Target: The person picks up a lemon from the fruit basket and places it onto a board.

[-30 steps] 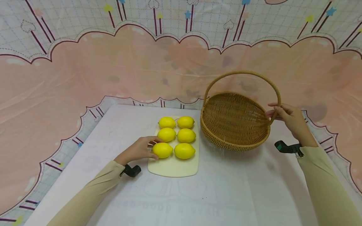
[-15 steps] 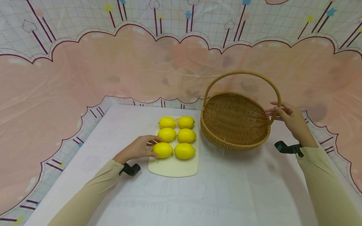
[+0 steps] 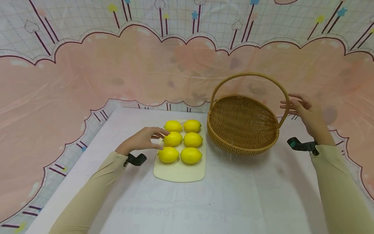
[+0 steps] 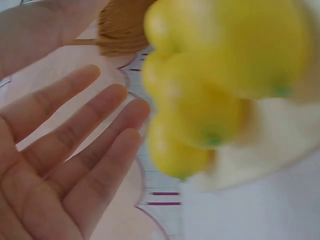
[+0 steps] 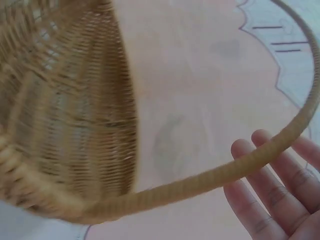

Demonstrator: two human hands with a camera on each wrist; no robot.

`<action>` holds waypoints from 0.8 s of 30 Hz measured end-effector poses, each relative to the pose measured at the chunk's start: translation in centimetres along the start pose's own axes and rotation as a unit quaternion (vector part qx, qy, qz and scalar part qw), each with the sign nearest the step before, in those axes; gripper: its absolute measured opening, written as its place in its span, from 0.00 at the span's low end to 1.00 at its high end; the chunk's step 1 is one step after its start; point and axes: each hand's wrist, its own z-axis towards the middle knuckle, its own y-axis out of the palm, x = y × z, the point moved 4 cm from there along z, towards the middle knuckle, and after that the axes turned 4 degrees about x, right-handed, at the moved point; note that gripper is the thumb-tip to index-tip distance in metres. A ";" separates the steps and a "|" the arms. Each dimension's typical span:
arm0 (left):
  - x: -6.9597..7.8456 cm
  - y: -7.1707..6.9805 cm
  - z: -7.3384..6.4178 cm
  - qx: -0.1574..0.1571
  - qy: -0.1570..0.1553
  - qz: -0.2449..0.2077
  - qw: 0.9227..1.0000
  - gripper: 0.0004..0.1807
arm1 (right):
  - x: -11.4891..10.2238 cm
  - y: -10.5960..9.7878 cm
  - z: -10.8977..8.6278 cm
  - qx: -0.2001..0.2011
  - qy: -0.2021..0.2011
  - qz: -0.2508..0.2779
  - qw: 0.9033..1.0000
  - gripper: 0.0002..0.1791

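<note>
Several yellow lemons [image 3: 191, 155] lie in two columns on a cream cutting board [image 3: 179, 174]. My left hand [image 3: 141, 140] is raised at the board's left side, fingers spread and holding nothing, close to the middle-left lemon [image 3: 173, 139]. In the left wrist view its fingers [image 4: 97, 127] are extended beside the lemons. A brown wicker basket [image 3: 242, 125] stands right of the board, its opening tilted forward. My right hand [image 3: 309, 113] is at the right side of the basket's handle [image 5: 200, 182], with extended fingers behind it; whether they touch it I cannot tell.
The white table [image 3: 163, 208] carries the board and basket. Behind it hangs a pink and white patterned cloth [image 3: 131, 71]. A black wrist camera [image 3: 136, 159] is on the left wrist, and another wrist camera [image 3: 301, 145] is on the right.
My left hand has lifted away from the front-left lemon and moved toward the back. My right hand has moved up along the handle and loosened from it. Lemons and basket have stayed in place.
</note>
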 end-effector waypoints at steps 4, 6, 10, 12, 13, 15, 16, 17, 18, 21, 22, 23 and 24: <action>0.8 -1.5 2.0 0.017 0.005 -0.004 1.000 0.30 | -1.5 0.2 1.1 0.007 -0.012 0.026 1.000 0.19; 1.3 -2.3 3.0 0.027 0.010 -0.004 1.000 0.29 | -2.1 0.4 1.6 0.014 -0.020 0.035 0.999 0.20; 2.7 -3.6 4.7 0.049 0.023 0.020 0.998 0.26 | -3.3 0.9 2.6 0.036 -0.037 0.049 0.997 0.19; 3.5 -4.3 5.3 0.069 0.026 0.040 0.996 0.26 | -4.0 1.2 3.1 0.046 -0.045 0.049 0.997 0.19; 4.0 -4.6 5.6 0.084 0.027 0.051 0.995 0.25 | -4.3 1.4 3.4 0.050 -0.049 0.048 0.996 0.19; 4.7 -5.2 6.1 0.120 0.021 0.071 0.990 0.24 | -5.0 1.8 3.8 0.058 -0.061 0.034 0.996 0.19; 5.2 -5.5 6.3 0.137 0.016 0.081 0.987 0.24 | -5.3 2.1 4.0 0.062 -0.066 0.026 0.996 0.19; 5.6 -5.7 6.5 0.154 0.008 0.092 0.984 0.24 | -5.7 2.4 4.2 0.065 -0.069 0.018 0.995 0.18; 5.9 -6.0 6.7 0.168 0.001 0.102 0.980 0.24 | -6.0 2.7 4.3 0.067 -0.073 0.017 0.995 0.18; 7.0 -6.5 7.2 0.194 -0.016 0.141 0.971 0.25 | -7.1 3.8 4.5 0.069 -0.083 0.013 0.994 0.17; 7.4 -6.7 7.3 0.199 -0.019 0.155 0.967 0.25 | -7.4 4.1 4.6 0.069 -0.085 0.013 0.994 0.17; 7.7 -6.9 7.4 0.204 -0.021 0.167 0.964 0.25 | -7.7 4.4 4.6 0.067 -0.086 0.015 0.994 0.17; 8.1 -7.0 7.5 0.208 -0.021 0.178 0.962 0.25 | -8.0 4.7 4.7 0.065 -0.087 0.020 0.994 0.16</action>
